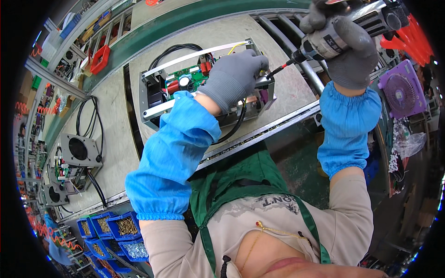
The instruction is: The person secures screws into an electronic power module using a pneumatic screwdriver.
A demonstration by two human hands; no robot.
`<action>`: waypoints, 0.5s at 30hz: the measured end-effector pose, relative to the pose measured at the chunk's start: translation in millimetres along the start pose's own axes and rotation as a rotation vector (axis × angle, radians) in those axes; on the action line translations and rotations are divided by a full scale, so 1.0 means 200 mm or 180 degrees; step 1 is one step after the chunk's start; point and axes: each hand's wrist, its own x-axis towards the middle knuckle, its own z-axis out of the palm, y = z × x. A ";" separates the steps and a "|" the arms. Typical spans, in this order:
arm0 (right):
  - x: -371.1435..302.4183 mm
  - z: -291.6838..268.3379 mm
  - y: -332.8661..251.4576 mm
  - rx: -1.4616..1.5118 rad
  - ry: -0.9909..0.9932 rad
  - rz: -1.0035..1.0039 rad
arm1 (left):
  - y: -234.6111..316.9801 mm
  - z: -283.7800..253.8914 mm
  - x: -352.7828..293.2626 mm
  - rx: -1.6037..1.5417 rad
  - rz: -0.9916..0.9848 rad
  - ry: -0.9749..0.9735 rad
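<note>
Left: scuffed grey tabletop (116, 143) carrying boxy unit (74, 171) with round black fan (78, 147); below, blue plastic bins (131, 238) of metal screws (126, 226). Centre: open rectangular chassis (185, 62) on tabletop — silver rails (160, 109), green circuit board (197, 76), partly hidden behind crinkled blue sleeve (174, 143) and left hand (236, 74) — ribbed grey glove (222, 85), curled at chassis corner, can't tell whether pinching anything. Right hand (352, 51): wrapped round power screwdriver (324, 44), bit (280, 68) at corner. Far right: purple fan (403, 90).

Left: a red bin (99, 59) sat toward the upper corner; below it, a grey unit (91, 156) with a round black fan (77, 148) trailed a black cable (96, 186), and blue bins (130, 238) held small metal parts (126, 226); right: a purple fan (402, 90) stood near a clear plastic bag (411, 146)
</note>
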 end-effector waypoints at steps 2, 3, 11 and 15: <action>0.06 -0.06 0.03 0.0183 -0.0169 0.0176 | -0.02 0.00 0.01 -0.0074 -0.0065 0.0013; 0.13 -0.13 0.08 0.0490 -0.1330 0.0150 | -0.02 -0.01 0.02 -0.0185 -0.0096 -0.0053; 0.05 -0.02 0.06 0.0134 -0.0684 0.0671 | 0.00 -0.10 0.01 -0.0794 -0.0103 -0.0032; 0.03 0.03 0.07 -0.0065 -0.0268 0.0447 | -0.05 -0.01 0.04 0.1196 0.0122 0.0072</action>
